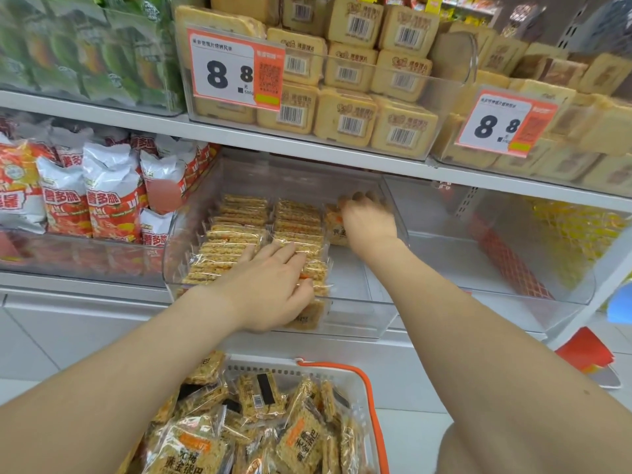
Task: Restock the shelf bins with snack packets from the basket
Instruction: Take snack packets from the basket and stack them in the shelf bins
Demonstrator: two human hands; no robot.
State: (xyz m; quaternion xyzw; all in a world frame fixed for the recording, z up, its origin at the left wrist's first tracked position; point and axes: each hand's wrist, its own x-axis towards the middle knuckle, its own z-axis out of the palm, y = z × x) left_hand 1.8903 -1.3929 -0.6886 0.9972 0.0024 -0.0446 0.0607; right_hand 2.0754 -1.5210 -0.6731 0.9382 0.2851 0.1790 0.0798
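Observation:
A clear plastic shelf bin (359, 323) on the lower shelf holds two rows of golden rice-cracker snack packets (239, 227) standing on edge. My left hand (273, 285) lies on the front packets of the right row, fingers straight, thumb beside a packet at the bin's front. Deeper in the bin, my right hand (367, 220) curls its fingers round a packet (333, 222) at the back right. The white basket with an orange handle (371, 398) sits below, full of several loose packets (301, 439) of the same kind.
To the left is a bin of red and white snack bags (102, 200). A clear bin on the right (513, 254) has yellow packets at its far end. The upper shelf carries bins of tan cracker packs (345, 118) with 8.8 price tags (236, 68).

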